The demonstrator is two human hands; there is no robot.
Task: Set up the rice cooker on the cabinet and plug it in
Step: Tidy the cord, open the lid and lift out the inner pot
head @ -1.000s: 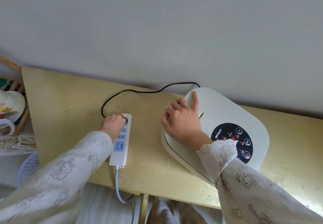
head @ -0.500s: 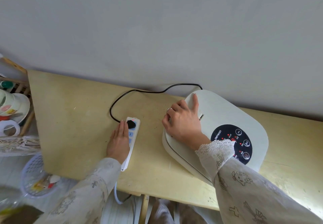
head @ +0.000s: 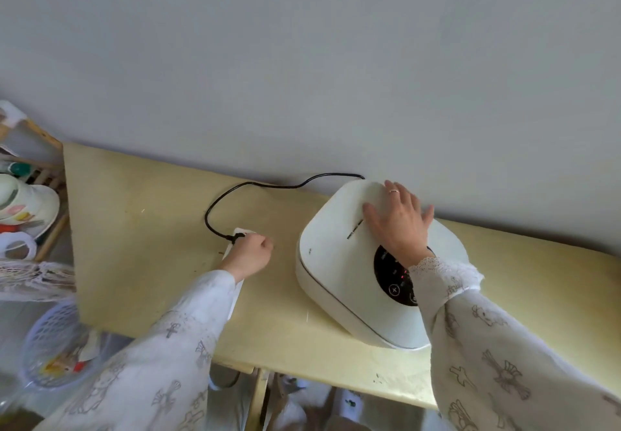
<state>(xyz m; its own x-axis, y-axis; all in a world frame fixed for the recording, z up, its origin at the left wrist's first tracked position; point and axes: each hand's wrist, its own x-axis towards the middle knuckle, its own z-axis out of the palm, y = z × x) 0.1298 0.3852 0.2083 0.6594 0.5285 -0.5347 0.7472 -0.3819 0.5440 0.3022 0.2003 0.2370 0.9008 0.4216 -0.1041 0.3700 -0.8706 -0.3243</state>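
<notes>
The white rice cooker [head: 336,262] sits on the yellow cabinet top [head: 134,229] close to the wall, its black control panel [head: 389,272] lit with red marks. My right hand [head: 400,222] lies flat on the back of the lid, fingers spread. The black cord [head: 268,185] loops from behind the cooker to its plug [head: 235,237], which sits in the far end of the white power strip [head: 239,231]. My left hand [head: 250,252] is curled over the strip just behind the plug and hides most of it.
A wooden rack with bowls and plates [head: 20,209] stands left of the cabinet. A lavender basket [head: 57,346] with small items is on the floor below it. The grey wall runs right behind the cooker.
My right hand slid from the lid's left edge to its back, and the cooker shifted. My left hand went from lying flat on the strip to a curled grip.
</notes>
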